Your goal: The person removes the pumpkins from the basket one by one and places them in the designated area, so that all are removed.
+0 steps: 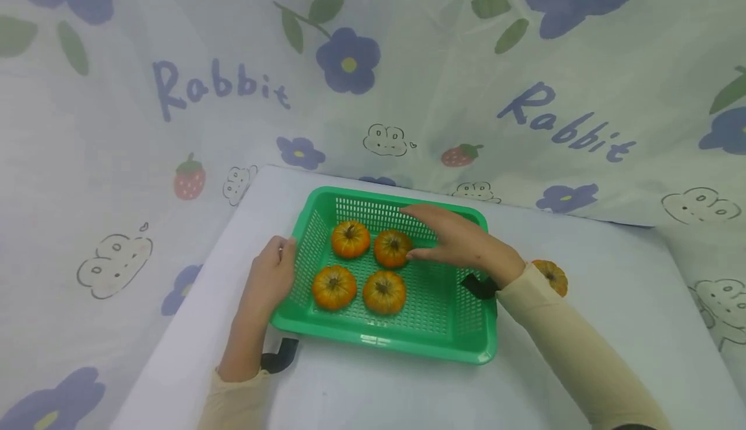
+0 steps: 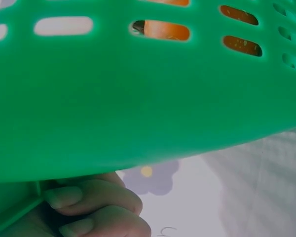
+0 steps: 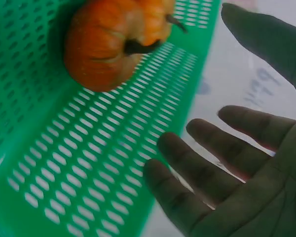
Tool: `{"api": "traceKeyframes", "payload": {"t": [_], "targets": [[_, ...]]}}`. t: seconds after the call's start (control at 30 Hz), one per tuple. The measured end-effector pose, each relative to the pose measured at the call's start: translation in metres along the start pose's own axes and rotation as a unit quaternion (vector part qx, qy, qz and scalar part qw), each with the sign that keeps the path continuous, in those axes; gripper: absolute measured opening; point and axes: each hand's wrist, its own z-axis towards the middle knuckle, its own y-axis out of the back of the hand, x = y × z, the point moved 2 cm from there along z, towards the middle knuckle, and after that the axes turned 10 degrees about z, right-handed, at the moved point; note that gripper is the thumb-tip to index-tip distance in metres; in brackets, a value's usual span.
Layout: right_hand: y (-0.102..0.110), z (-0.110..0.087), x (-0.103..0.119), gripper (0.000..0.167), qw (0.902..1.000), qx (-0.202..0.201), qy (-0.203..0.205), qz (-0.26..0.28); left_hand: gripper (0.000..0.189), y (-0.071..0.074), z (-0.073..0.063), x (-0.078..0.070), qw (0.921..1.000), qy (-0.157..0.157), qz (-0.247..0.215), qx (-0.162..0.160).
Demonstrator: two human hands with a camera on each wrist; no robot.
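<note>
A green plastic basket [image 1: 419, 350] with slotted walls stands on the table, slightly tilted in the head view. Several small orange pumpkins sit in its left half, among them a back-left pumpkin [image 1: 350, 239] and a darker one [image 1: 393, 248] beside it. My left hand [image 1: 271, 276] grips the basket's left rim, its fingers [image 2: 101, 197] curled under the edge in the left wrist view. Over the basket's right half, my right hand [image 1: 451, 232] is held with fingers spread and nothing in it. Its thumb tip overlaps the darker pumpkin in the head view.
Another pumpkin [image 1: 553, 277] lies on the white table [image 1: 618, 300] right of the basket, partly hidden by the right forearm. Behind the table hangs a pale curtain [image 1: 431, 80] printed with flowers, rabbits and strawberries. Each wrist carries a black mount.
</note>
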Motion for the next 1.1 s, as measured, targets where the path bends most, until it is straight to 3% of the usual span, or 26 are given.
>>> {"api": "traceKeyframes", "payload": {"t": [0.17, 0.37, 0.8, 1.1], "targets": [[-0.014, 0.032, -0.013, 0.085, 0.9973, 0.067, -0.026, 0.014, 0.059, 0.0, 0.0, 0.0, 1.0, 0.004, 0.0, -0.001], [-0.028, 0.045, -0.022, 0.092, 0.9893, 0.126, -0.061, 0.041, 0.058, 0.0, 0.0, 0.0, 1.0, -0.002, -0.001, -0.008], [-0.038, 0.049, -0.03, 0.078, 0.9879, 0.136, -0.062, 0.042, 0.058, 0.0, 0.001, 0.0, 0.9999, 0.004, 0.004, -0.01], [-0.038, 0.047, -0.03, 0.077, 0.9863, 0.133, -0.088, 0.044, 0.057, 0.0, 0.002, -0.001, 1.0, -0.002, 0.002, -0.008]]}}
